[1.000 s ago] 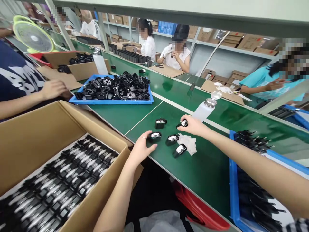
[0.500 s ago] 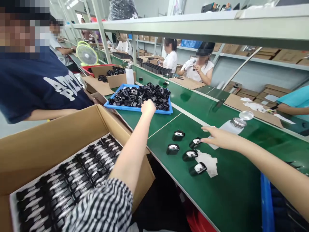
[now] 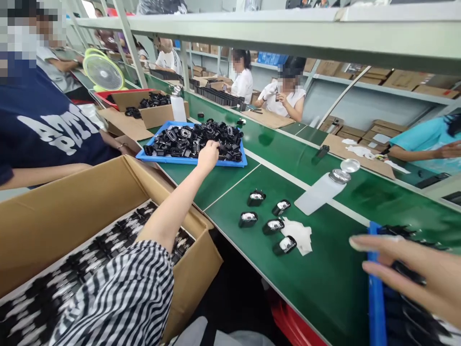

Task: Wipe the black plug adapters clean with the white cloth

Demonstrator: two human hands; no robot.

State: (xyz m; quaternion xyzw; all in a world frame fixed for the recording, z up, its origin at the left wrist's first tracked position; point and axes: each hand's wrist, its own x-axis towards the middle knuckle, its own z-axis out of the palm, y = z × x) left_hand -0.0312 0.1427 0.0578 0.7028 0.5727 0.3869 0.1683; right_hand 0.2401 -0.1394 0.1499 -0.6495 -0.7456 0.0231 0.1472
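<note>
Far left, left hand (image 3: 208,154) reaches into tray (image 3: 190,162) of plugs (image 3: 187,139), grip hidden; right hand (image 3: 406,274), fingers spread, hovers over near-right bin (image 3: 376,288); cloth (image 3: 300,235) between.

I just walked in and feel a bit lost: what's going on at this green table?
A person's left hand is stretched into a blue tray heaped with small black parts, fingers on the pile. The right hand hovers open over the rim of a second blue tray. Between them, five loose pieces sit on the green table beside a white cloth and a tipped-over plastic bottle.
</note>
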